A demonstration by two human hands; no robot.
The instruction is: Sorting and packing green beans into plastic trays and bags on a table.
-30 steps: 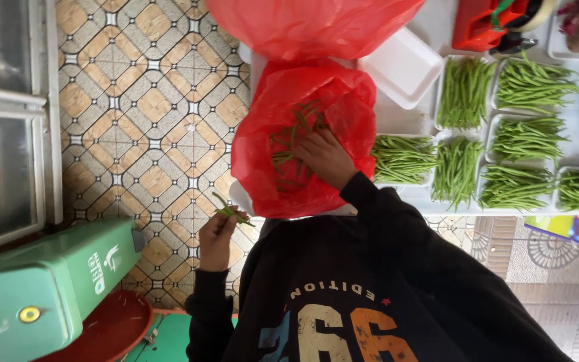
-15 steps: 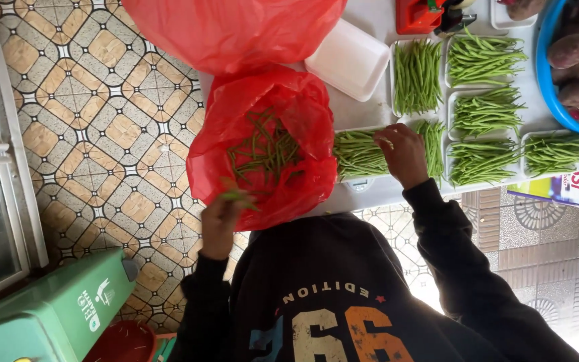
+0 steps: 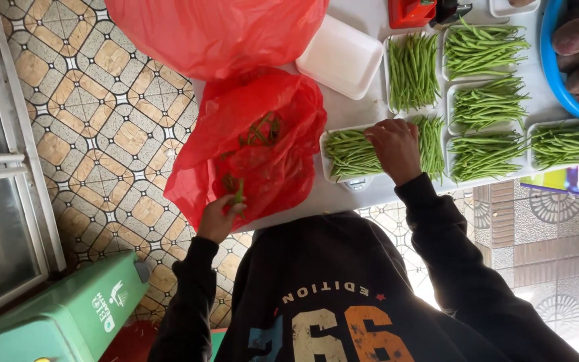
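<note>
Left hand (image 3: 219, 216) fingers pinch a few green beans (image 3: 238, 194) at the rim of the crinkled red plastic bag (image 3: 256, 144), centre frame. Right hand (image 3: 394, 149) fingers loosely spread, resting on beans in the white foam tray (image 3: 330, 175) on the white tabletop (image 3: 363, 20).

Both arms reach forward in dark sleeves. The left hand (image 3: 219, 216) sits at about eight o'clock of the view, its arm bent at the elbow, fingers curled and pinched together. The right hand (image 3: 395, 149) lies toward two o'clock from the left, its arm stretched longer, palm down, knuckles up, fingers bent loosely and pressed downward.
</note>
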